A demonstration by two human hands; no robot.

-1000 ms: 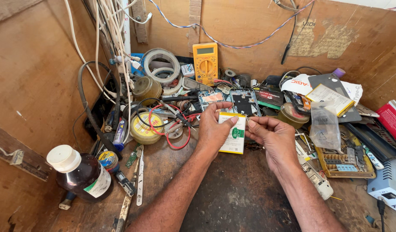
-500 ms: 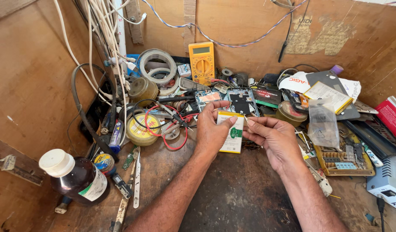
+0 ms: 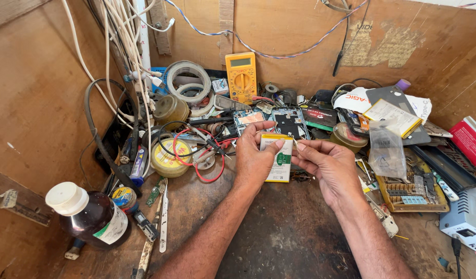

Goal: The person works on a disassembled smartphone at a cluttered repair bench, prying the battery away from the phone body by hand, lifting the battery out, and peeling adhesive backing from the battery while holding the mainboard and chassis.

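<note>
Left hand [image 3: 253,163] gripping white phone battery [image 3: 279,160], right hand [image 3: 328,165] pinching its thin tab [image 3: 296,141]; careless pulling risks tearing it.

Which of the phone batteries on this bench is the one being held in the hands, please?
The white battery with a yellow top edge, gripped by the left hand and touched by the right hand. The other pale battery lies untouched among the clutter at the right.

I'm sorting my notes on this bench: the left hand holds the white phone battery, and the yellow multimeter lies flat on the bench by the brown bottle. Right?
Not quite. The head view shows the yellow multimeter leaning against the back wall, far from the brown bottle. The left hand does hold the white phone battery.
</note>
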